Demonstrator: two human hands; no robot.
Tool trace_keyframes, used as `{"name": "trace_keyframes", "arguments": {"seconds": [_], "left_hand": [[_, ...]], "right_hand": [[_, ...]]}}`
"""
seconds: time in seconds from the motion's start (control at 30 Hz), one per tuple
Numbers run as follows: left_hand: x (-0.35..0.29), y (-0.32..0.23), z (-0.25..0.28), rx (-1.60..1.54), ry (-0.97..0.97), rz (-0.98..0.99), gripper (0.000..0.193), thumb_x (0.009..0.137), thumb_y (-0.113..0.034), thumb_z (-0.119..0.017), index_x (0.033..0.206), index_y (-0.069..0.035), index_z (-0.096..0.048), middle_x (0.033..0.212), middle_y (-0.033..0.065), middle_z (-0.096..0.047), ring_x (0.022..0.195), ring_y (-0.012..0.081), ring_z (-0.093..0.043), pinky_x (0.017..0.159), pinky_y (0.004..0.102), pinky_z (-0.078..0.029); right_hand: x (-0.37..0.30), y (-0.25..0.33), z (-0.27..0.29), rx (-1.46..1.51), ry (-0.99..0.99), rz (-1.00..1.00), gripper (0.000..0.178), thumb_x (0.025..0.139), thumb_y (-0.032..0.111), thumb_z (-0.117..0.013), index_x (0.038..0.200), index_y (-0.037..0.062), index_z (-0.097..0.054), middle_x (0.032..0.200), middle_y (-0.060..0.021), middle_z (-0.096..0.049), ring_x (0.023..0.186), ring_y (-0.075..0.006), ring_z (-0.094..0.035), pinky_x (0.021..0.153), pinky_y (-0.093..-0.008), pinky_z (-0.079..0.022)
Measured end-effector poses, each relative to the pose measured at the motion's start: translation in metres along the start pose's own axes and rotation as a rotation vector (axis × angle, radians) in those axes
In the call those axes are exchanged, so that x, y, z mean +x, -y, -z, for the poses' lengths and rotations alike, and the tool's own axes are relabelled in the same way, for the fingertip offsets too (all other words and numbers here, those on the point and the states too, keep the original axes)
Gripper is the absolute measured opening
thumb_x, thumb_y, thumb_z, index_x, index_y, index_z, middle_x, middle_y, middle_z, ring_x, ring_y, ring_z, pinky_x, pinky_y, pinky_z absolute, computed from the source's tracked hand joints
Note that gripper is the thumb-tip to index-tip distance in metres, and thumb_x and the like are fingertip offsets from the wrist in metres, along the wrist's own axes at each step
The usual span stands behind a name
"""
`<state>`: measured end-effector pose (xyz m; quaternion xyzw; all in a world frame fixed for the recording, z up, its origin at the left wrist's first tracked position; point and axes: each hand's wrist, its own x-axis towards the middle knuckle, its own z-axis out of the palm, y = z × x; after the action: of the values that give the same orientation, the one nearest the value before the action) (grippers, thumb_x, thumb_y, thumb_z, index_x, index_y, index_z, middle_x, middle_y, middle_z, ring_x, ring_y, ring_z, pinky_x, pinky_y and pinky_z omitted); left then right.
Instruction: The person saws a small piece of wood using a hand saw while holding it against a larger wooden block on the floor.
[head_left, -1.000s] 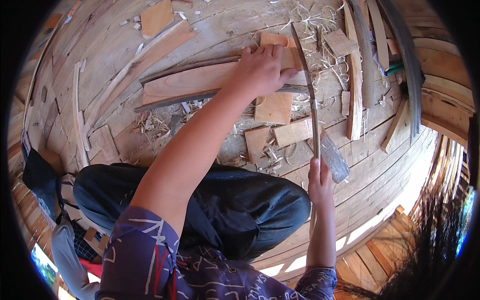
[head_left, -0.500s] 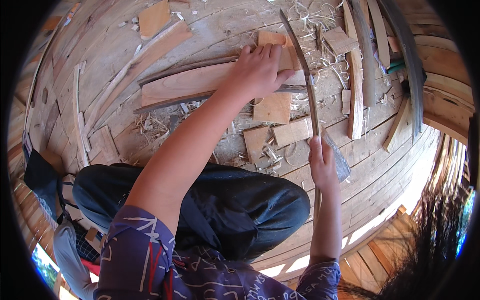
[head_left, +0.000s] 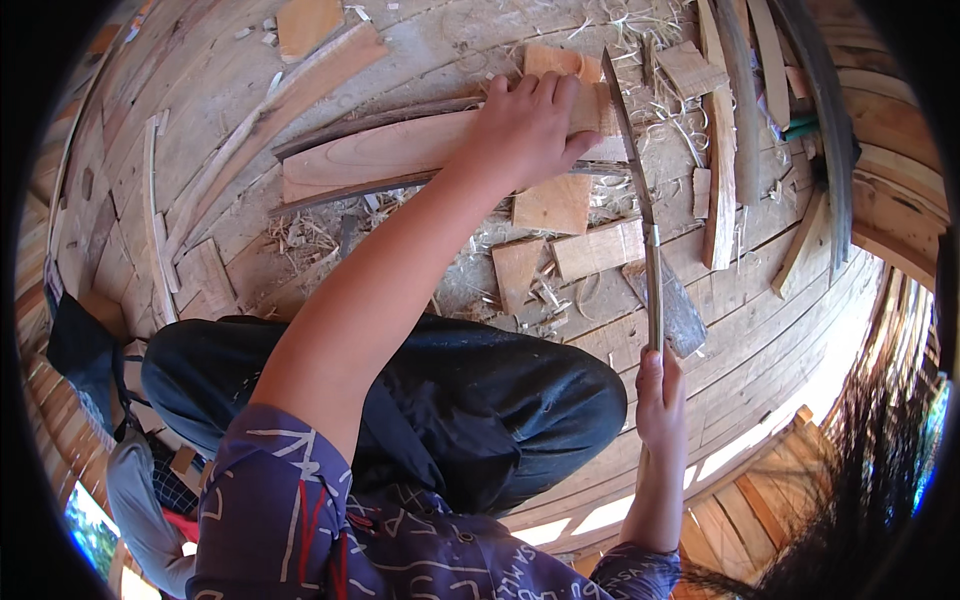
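My right hand (head_left: 661,400) is closed round the long shaft of a long-handled knife (head_left: 630,130), whose narrow dark blade points away from me. The blade passes by the right end of a small wooden block (head_left: 590,105). My left hand (head_left: 530,130) bends over that block, fingers over its far side and thumb on the near side, pinning it down. Beneath lies a pale wooden board (head_left: 370,155) with dark strips along both long sides. A flat orange-brown wood piece (head_left: 552,205) sits under the near strip. Part of the block is hidden by my left hand.
Two short wood offcuts (head_left: 598,250) and a grey wedge-shaped piece (head_left: 668,308) lie near my knee. Curly shavings (head_left: 295,238) litter the plank floor. Long timber strips (head_left: 718,180) lie at the right, and a curved plank (head_left: 270,125) at the left. Someone's grey sleeve (head_left: 140,510) shows at lower left.
My right hand has drawn the knife back toward me and slightly right, so its tip is now nearer the block. The left hand stays on the block, shifted slightly in the picture.
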<state>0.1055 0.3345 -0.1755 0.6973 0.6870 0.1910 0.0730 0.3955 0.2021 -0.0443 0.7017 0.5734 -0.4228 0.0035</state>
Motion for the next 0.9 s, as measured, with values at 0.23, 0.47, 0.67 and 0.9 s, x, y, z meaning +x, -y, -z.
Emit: {"name": "trace_keyframes", "arguments": {"seconds": [0.23,0.47,0.67,0.9], "left_hand": [[0.0,0.003,-0.002,-0.017,-0.013,-0.04,0.065,0.094,-0.053,-0.049,0.129,0.001,-0.045,0.117,0.0195,-0.06,0.112,0.0313,-0.058,0.094,0.0422,-0.036],[0.008,0.001,0.003,-0.061,0.1,0.023,0.063,0.094,-0.055,-0.049,0.123,0.001,-0.049,0.118,0.0201,-0.061,0.113,0.0307,-0.059,0.097,0.0437,-0.036],[0.014,0.006,-0.001,-0.095,0.122,0.106,0.061,0.093,-0.057,-0.05,0.113,0.0,-0.052,0.11,0.0212,-0.065,0.108,0.0324,-0.061,0.092,0.0461,-0.038],[0.008,0.01,-0.003,-0.095,0.072,0.015,0.062,0.093,-0.056,-0.05,0.117,0.001,-0.051,0.112,0.0209,-0.064,0.111,0.0309,-0.06,0.093,0.0447,-0.038]], "right_hand": [[0.014,0.013,-0.012,0.04,-0.029,0.053,0.048,0.104,0.037,-0.042,0.105,-0.0093,-0.054,0.065,-0.0169,-0.049,0.063,-0.0254,-0.047,0.061,-0.039,-0.04],[0.072,0.044,-0.016,-0.007,0.009,0.145,0.05,0.104,0.039,-0.039,0.1,-0.0075,-0.054,0.068,-0.0185,-0.05,0.066,-0.0291,-0.047,0.066,-0.0416,-0.041],[0.021,-0.012,-0.014,-0.029,-0.092,0.089,0.043,0.104,0.04,-0.039,0.09,0.0007,-0.051,0.064,-0.0045,-0.044,0.06,-0.0152,-0.04,0.058,-0.0306,-0.034],[-0.028,-0.002,0.012,0.032,0.061,0.008,0.046,0.104,0.038,-0.041,0.106,-0.006,-0.053,0.064,-0.0068,-0.049,0.058,-0.0203,-0.045,0.054,-0.0346,-0.035]]}}
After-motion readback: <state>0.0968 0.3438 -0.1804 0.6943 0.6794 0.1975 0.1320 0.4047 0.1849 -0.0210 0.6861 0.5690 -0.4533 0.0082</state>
